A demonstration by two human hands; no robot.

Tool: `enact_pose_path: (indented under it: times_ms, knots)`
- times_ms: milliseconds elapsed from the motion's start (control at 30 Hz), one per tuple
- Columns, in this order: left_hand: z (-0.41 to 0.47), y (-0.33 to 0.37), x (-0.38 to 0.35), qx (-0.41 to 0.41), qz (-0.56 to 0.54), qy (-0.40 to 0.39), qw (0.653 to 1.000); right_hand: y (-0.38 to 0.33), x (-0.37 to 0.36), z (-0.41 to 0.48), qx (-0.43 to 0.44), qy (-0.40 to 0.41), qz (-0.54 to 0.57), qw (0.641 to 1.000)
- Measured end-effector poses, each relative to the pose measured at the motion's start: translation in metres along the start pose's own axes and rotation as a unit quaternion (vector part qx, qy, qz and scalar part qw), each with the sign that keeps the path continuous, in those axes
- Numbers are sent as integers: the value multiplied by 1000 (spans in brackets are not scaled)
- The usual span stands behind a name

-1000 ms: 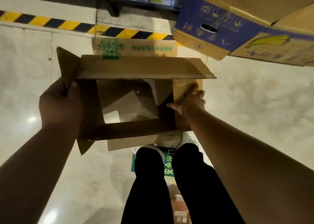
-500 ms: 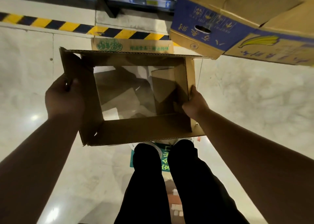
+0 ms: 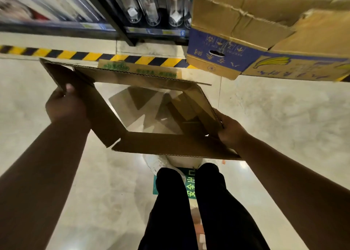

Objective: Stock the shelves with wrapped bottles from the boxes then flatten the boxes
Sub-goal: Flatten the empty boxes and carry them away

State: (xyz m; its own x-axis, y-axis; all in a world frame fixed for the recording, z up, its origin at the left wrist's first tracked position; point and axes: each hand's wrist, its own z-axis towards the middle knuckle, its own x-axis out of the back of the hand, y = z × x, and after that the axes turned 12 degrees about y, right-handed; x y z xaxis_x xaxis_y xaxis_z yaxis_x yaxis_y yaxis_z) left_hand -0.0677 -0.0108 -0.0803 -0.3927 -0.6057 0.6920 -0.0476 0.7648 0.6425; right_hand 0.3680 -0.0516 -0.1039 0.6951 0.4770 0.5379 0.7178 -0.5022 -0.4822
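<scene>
On my feed, the brown corrugated cardboard box [image 3: 170,145] hangs in the air in front of the person, above the pale polished floor [image 3: 274,117] and just ahead of their black trousers [image 3: 176,212]. It is open at top and bottom, so I look straight through it to the floor and to its loose lower flaps. Its walls are skewed into a slanted parallelogram. Green print shows on the outer face along the far side.

The left hand [image 3: 65,105] clamps the left wall near the far corner. I see the thumb pressed on the inner face, while the other fingers are hidden behind the cardboard. The right hand [image 3: 230,131] grasps the near right corner, with its fingers curled around the edge of the right wall.

Beyond the box, a yellow-and-black striped hazard line [image 3: 91,56] runs across the floor at the foot of a dark shelf [image 3: 121,31] holding clear bottles [image 3: 149,9]. A larger blue-and-tan carton with a banana print [image 3: 223,50] sits at upper right, well apart from the held box. I make out white shoes [image 3: 159,162] and a green floor sticker [image 3: 189,185] under the person's legs.
</scene>
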Motion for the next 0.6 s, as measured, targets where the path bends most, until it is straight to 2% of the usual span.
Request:
enact_pose_path:
  times_ms: [67, 133, 167, 233, 300, 367, 400, 500, 600]
  knots:
    - [-52, 46, 2, 40, 7, -29, 999, 9, 11, -3, 12, -22, -7, 1000]
    - [-75, 69, 3, 97, 3, -47, 994, 14, 17, -7, -17, -67, 112, 991]
    - [-82, 72, 2, 138, -19, -56, 989, 20, 17, -7, 9, -68, 147, 987]
    - [-93, 73, -1, 184, -54, -85, 978, 37, 10, -2, 7, -22, 132, 991]
    - [-96, 65, -8, 195, -57, -123, 971, 41, 10, -7, -34, -27, 87, 995]
    - [-107, 52, -16, 191, -37, -175, 965, 35, 6, -17, -51, -70, 52, 995]
    - [-116, 46, -19, 191, -22, -209, 959, 32, 2, -21, -45, -72, 8, 996]
    - [-141, 24, -27, 193, 24, -273, 942, 27, -6, -24, -1, -64, -26, 998]
    - [-160, 12, -37, 207, 3, -280, 937, 14, -10, -21, 2, -83, -62, 995]
